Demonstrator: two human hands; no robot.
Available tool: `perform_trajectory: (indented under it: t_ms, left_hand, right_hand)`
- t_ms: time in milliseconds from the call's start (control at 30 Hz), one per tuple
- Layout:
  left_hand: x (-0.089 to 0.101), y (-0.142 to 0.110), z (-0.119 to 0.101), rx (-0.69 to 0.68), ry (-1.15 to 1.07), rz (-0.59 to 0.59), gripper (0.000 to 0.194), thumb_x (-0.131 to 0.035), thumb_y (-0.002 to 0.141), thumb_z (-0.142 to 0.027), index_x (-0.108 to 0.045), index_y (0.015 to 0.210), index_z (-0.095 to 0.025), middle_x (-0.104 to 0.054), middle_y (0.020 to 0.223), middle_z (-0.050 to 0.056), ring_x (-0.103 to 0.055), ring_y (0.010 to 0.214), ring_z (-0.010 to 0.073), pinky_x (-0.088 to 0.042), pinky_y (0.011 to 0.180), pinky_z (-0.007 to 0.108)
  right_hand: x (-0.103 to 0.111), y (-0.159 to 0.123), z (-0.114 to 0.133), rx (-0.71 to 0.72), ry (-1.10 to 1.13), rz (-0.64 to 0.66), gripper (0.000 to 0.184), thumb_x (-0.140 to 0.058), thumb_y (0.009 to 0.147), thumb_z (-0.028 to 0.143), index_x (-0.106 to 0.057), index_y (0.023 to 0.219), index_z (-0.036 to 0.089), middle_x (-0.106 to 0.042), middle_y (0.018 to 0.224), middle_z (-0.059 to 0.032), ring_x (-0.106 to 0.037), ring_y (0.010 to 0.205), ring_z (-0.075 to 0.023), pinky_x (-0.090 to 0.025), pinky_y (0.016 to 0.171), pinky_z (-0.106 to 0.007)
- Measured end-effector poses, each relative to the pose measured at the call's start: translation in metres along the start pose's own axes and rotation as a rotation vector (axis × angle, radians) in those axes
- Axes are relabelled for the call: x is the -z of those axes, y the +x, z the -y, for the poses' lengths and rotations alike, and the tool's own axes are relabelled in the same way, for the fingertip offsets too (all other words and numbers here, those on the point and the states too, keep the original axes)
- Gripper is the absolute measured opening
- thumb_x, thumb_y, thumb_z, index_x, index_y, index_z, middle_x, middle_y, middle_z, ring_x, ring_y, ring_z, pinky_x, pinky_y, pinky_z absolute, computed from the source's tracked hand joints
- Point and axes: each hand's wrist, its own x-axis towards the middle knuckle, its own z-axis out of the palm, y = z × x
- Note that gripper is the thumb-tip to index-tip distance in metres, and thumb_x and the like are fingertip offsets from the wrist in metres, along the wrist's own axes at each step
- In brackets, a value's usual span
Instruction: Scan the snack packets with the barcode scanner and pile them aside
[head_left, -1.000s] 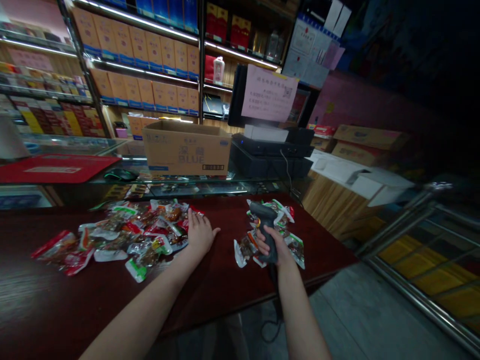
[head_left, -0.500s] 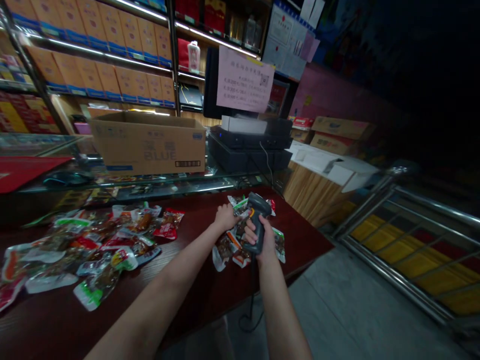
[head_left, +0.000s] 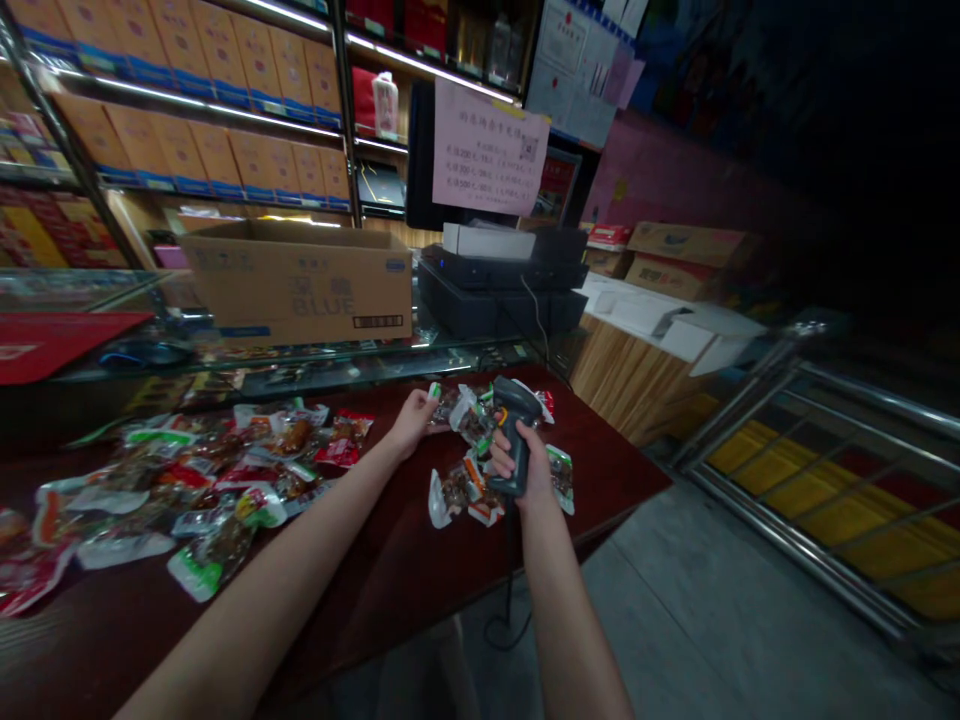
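Note:
My right hand (head_left: 520, 468) is wrapped round the grip of a dark corded barcode scanner (head_left: 513, 424), held upright over a small heap of snack packets (head_left: 480, 480) on the dark red counter (head_left: 390, 560). My left hand (head_left: 413, 418) pinches a clear snack packet (head_left: 448, 405) with a green end, lifted just above the counter, left of the scanner's head. A much larger spread of snack packets (head_left: 187, 480) lies on the counter to the left.
Behind the counter runs a glass showcase top (head_left: 300, 360) with an open cardboard box (head_left: 298, 278), a computer mouse (head_left: 146, 352) and a red mat (head_left: 52, 335). A till with a pink notice (head_left: 489, 160) stands behind. Shelves of boxes line the wall. A metal railing (head_left: 847, 420) is at right.
My left hand left the big pile, crossed to the small heap by the scanner and picked up a packet. The scanner hand stayed over the heap. The view swung right.

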Motion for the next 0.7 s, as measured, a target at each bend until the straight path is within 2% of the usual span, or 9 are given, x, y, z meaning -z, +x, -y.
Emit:
perform_trajectory:
  t_ms: [133, 200, 300, 400, 567, 700]
  left_hand:
    - [0.019, -0.023, -0.017, -0.099, -0.363, -0.071, 0.021, -0.058, 0.083, -0.027, -0.040, 0.079, -0.019, -0.059, 0.086, -0.003, -0.063, 0.084, 0.0111, -0.054, 0.089, 0.050]
    - [0.027, -0.034, -0.025, -0.126, -0.455, -0.088, 0.015, -0.056, 0.082, -0.021, -0.042, 0.079, -0.018, -0.061, 0.089, -0.003, -0.063, 0.090, 0.0119, -0.051, 0.094, 0.052]
    - [0.035, -0.050, -0.031, -0.107, -0.515, -0.064, 0.008, -0.051, 0.081, -0.014, -0.044, 0.080, -0.018, -0.064, 0.097, 0.000, -0.064, 0.099, 0.0151, -0.048, 0.098, 0.052]
    - [0.038, -0.061, -0.028, -0.062, -0.555, -0.042, 0.007, -0.051, 0.079, -0.012, -0.049, 0.083, -0.017, -0.067, 0.103, 0.004, -0.064, 0.103, 0.0171, -0.047, 0.100, 0.049]
    - [0.039, -0.066, -0.015, -0.030, -0.544, -0.081, 0.006, -0.054, 0.079, -0.016, -0.050, 0.083, -0.017, -0.068, 0.102, 0.007, -0.065, 0.101, 0.0183, -0.047, 0.099, 0.049]
    - [0.040, -0.067, -0.013, -0.043, -0.579, -0.059, 0.009, -0.057, 0.077, -0.018, -0.050, 0.083, -0.018, -0.069, 0.100, 0.006, -0.065, 0.099, 0.0171, -0.047, 0.098, 0.047]
  right_hand:
    - [-0.001, 0.000, -0.002, -0.072, -0.082, 0.054, 0.028, -0.063, 0.078, 0.037, -0.052, 0.096, 0.019, -0.043, 0.058, 0.0078, -0.028, 0.037, -0.0032, -0.028, 0.031, -0.013]
    - [-0.002, -0.001, -0.004, -0.125, -0.132, 0.085, 0.032, -0.065, 0.077, 0.038, -0.052, 0.099, 0.019, -0.044, 0.058, 0.0081, -0.029, 0.036, -0.0032, -0.027, 0.030, -0.014]
    - [-0.004, -0.003, -0.007, -0.190, -0.206, 0.125, 0.036, -0.066, 0.078, 0.039, -0.052, 0.103, 0.019, -0.047, 0.058, 0.0081, -0.029, 0.034, -0.0029, -0.026, 0.029, -0.014]
    - [-0.005, -0.005, -0.011, -0.238, -0.292, 0.171, 0.035, -0.065, 0.080, 0.039, -0.052, 0.105, 0.018, -0.048, 0.057, 0.0080, -0.030, 0.033, -0.0030, -0.027, 0.028, -0.014]
    - [-0.009, -0.008, -0.018, -0.264, -0.430, 0.175, 0.031, -0.066, 0.082, 0.034, -0.052, 0.105, 0.018, -0.050, 0.057, 0.0082, -0.035, 0.033, -0.0032, -0.030, 0.029, -0.014]
    - [-0.011, -0.010, -0.021, -0.282, -0.490, 0.157, 0.029, -0.067, 0.081, 0.031, -0.051, 0.102, 0.018, -0.051, 0.056, 0.0084, -0.037, 0.033, -0.0032, -0.033, 0.030, -0.014]
